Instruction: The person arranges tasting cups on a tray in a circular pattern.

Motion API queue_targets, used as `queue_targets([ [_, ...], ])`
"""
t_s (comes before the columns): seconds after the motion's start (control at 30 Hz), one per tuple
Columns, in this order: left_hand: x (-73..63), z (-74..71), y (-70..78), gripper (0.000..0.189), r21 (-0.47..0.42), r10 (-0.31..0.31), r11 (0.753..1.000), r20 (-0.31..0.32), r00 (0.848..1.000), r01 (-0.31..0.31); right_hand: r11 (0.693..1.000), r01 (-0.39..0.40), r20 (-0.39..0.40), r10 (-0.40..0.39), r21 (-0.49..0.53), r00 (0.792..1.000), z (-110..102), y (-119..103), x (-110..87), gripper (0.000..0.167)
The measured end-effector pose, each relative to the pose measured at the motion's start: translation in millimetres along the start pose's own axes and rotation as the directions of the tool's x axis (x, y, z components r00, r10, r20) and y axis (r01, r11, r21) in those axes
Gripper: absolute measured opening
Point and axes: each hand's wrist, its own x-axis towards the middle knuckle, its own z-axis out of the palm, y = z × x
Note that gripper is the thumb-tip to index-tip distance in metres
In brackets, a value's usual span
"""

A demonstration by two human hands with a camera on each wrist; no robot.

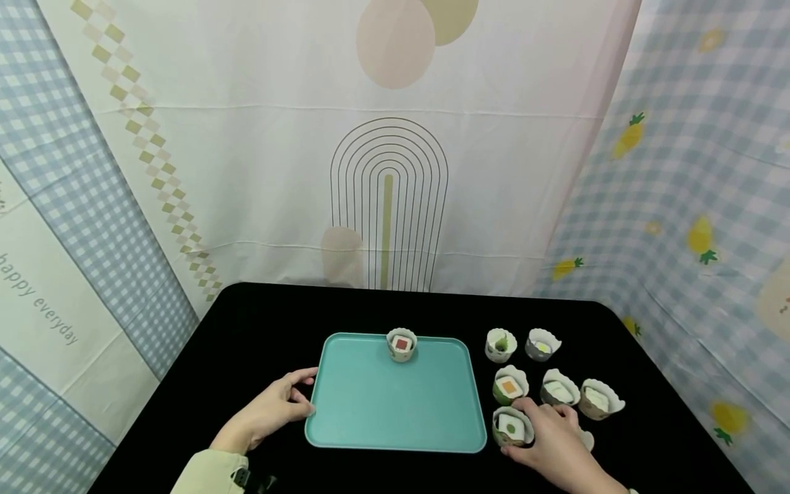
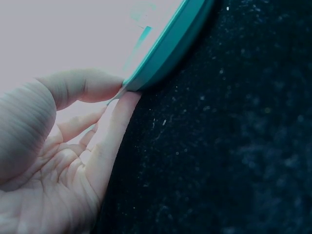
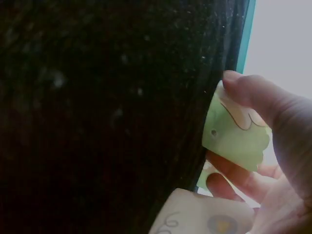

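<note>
A turquoise tray (image 1: 395,405) lies on the black table. At its left edge, my left hand (image 1: 274,410) pinches the rim (image 2: 146,73) between thumb and fingertips, as the left wrist view shows. My right hand (image 1: 552,439) grips a green scalloped paper cup (image 3: 236,129) by its sides, thumb on one side and fingers on the other. In the head view that cup holds a white square piece with a green dot (image 1: 511,427), just right of the tray. Another paper cup (image 1: 401,345) with a red-centred white piece sits at the tray's back edge.
Right of the tray stand several more filled paper cups, among them one with an orange-centred piece (image 1: 509,385), a grey one (image 1: 559,388) and a far-right one (image 1: 601,399). A pale cup (image 3: 200,214) lies beneath my right fingers. Printed curtains (image 1: 278,171) hang behind the table.
</note>
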Motion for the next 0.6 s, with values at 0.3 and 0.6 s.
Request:
queue_targets([
  [0.3, 1.0, -0.1, -1.5, 0.078, 0.003, 0.013, 1.000, -0.008, 1.000, -0.013, 1.000, 0.023, -0.063, -0.023, -0.013, 0.998, 7.7, -5.7, -1.0, 0.050],
  [0.6, 2.6, -2.2, -2.1, 0.078, 0.007, 0.011, 1.000, 0.011, 1.000, -0.011, 0.997, 0.066, -0.149, -0.070, -0.029, 0.986, 5.0, -14.6, -3.5, 0.047],
])
